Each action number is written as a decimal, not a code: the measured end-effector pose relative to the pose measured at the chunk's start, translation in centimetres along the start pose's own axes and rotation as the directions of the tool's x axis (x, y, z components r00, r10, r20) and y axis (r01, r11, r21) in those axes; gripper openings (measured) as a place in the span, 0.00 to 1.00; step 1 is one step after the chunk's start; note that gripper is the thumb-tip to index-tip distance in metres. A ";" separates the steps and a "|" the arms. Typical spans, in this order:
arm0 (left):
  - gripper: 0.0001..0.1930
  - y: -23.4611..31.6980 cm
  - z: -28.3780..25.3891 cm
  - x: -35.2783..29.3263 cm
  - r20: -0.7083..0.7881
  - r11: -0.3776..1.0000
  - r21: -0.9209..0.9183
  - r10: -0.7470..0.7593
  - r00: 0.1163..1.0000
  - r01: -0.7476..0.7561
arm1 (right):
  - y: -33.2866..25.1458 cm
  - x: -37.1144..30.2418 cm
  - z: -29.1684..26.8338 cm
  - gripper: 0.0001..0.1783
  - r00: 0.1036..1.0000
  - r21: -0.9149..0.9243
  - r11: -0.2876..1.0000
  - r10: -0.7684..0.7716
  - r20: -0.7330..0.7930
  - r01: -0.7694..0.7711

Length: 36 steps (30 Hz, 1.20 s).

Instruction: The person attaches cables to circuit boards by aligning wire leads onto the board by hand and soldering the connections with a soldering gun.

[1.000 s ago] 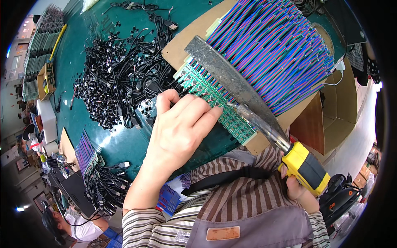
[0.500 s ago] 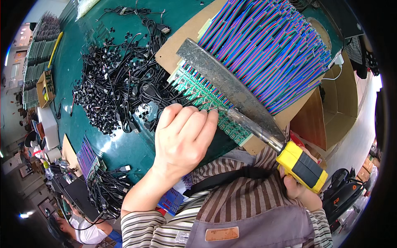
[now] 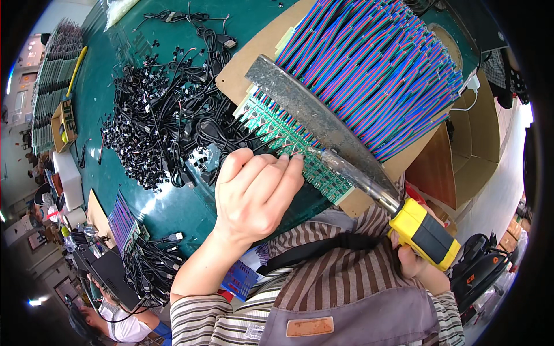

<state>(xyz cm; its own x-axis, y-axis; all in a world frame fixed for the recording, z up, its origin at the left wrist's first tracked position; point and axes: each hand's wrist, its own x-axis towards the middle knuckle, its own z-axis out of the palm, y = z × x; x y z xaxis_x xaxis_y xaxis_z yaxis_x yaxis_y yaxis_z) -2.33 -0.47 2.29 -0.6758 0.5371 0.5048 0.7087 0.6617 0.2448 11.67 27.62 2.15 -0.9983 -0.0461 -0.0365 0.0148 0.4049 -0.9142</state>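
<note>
Left hand [image 3: 254, 190] lies spread on thin, brittle-looking green boards [image 3: 288, 147] at frame centre; right hand [image 3: 424, 268] clenches the heavy cleaver's [image 3: 314, 115] yellow handle [image 3: 424, 233], best gripped there.

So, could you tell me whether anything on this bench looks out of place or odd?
One thing stands out: a large, worn cleaver blade lies flat across the green circuit boards and their coloured wires. The right hand grips its yellow handle. Beside it, black cables sprawl in a loose tangle.
</note>
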 end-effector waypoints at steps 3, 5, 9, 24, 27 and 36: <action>0.14 0.1 -0.1 0.0 0.010 1.000 0.013 0.008 1.000 -0.008 | -0.4 0.3 0.1 0.19 1.000 0.008 1.000 0.011 0.000 -0.011; 0.14 0.1 0.0 0.0 0.009 1.000 0.018 0.019 1.000 -0.019 | -0.5 0.4 0.1 0.18 1.000 0.012 1.000 0.017 0.001 -0.017; 0.14 0.0 -0.1 0.0 0.022 1.000 0.009 0.023 0.999 -0.023 | 0.0 0.3 0.5 0.17 0.999 0.027 0.999 -0.023 -0.037 0.024; 0.13 -0.1 -0.1 0.2 0.065 0.999 0.031 0.039 0.997 -0.042 | 3.1 -2.6 -0.6 0.18 0.998 0.015 0.998 -0.056 -0.007 0.056; 0.13 -0.2 -0.1 0.3 0.068 0.999 0.007 0.036 0.997 -0.037 | 2.0 -2.1 -1.3 0.20 0.999 -0.021 1.000 -0.016 -0.032 0.015; 0.12 -0.1 -0.4 0.2 0.088 0.999 0.012 0.032 0.996 -0.033 | -0.9 2.7 -3.0 0.33 0.843 0.193 0.951 -0.107 -0.527 0.241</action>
<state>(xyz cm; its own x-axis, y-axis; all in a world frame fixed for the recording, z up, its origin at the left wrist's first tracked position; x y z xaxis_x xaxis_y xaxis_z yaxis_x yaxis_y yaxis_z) -2.44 -0.66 2.74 -0.6681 0.6015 0.4380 0.7280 0.6500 0.2178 8.77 29.85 4.04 -0.8735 0.3988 0.2793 -0.2156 0.1976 -0.9563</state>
